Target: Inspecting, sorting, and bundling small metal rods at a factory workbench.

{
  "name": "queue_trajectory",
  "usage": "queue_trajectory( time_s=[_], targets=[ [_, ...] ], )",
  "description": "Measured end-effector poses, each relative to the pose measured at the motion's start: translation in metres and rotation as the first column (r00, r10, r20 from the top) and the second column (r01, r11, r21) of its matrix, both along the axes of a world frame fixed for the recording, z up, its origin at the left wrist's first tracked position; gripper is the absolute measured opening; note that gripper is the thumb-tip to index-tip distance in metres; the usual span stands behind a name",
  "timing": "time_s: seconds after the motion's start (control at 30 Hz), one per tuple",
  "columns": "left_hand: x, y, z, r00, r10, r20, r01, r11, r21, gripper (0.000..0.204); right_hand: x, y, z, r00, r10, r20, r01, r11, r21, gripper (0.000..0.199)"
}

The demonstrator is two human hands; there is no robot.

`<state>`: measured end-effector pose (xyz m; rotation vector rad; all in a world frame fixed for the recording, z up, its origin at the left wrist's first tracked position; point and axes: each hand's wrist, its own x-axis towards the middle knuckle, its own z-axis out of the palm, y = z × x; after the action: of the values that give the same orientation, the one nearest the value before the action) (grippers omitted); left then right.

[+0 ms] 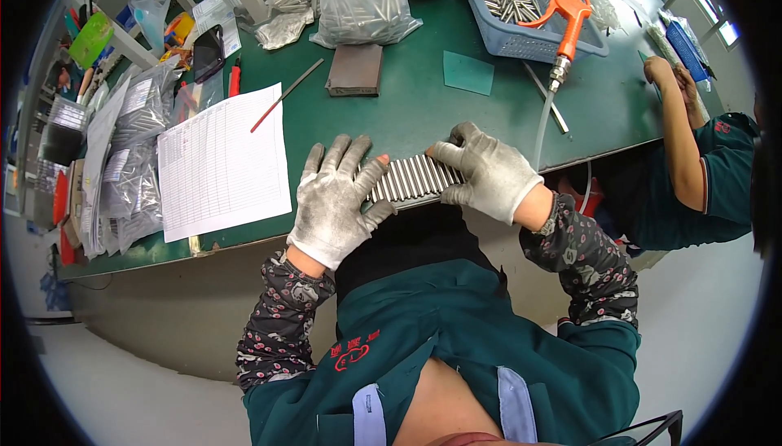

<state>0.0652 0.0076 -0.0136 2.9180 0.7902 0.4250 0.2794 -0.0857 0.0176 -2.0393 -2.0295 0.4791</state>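
Several slim, shiny metal pins [414, 180] lie side by side in a row at the table's near edge. What supports them underneath is mostly hidden. My left hand [334, 197], in a greyish-white glove with a bare index fingertip, has the row's left end between index finger and thumb. Its other fingers stretch forward over the tabletop. Around the right end curls my right hand [493, 171], gloved too, with index finger on the far side and thumb on the near side.
Beyond the row sit a brown block [355, 70], a thin rod [287, 96] and a teal sheet [468, 73]. A printed form [224, 161] lies left. Bagged metal pins [362, 2], a blue basket [533, 41] and an orange air gun [568, 13] stand behind. A co-worker's arm [683, 136] is right.
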Motion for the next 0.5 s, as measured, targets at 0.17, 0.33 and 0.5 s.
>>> queue_trajectory(
  time_s=[0.17, 0.33, 0.5],
  targets=[
    [-0.001, 0.002, -0.002, 1.0, -0.013, 0.006, 0.012, 0.999, 0.032, 0.068, 0.002, -0.014, -0.002, 0.998, -0.039, -0.057, 0.046, 0.991, 0.128, 0.06],
    [0.009, -0.009, 0.011, 0.992, -0.124, 0.011, 0.124, 0.992, 0.026, 0.081, -0.006, -0.051, -0.007, 0.992, -0.128, 0.006, 0.114, 0.904, 0.413, 0.057],
    [0.026, -0.021, 0.009, 0.982, -0.149, -0.112, 0.146, 0.989, -0.035, 0.085, -0.016, -0.066, -0.026, 0.976, -0.188, 0.108, 0.136, 0.919, 0.371, 0.058]
  ],
)
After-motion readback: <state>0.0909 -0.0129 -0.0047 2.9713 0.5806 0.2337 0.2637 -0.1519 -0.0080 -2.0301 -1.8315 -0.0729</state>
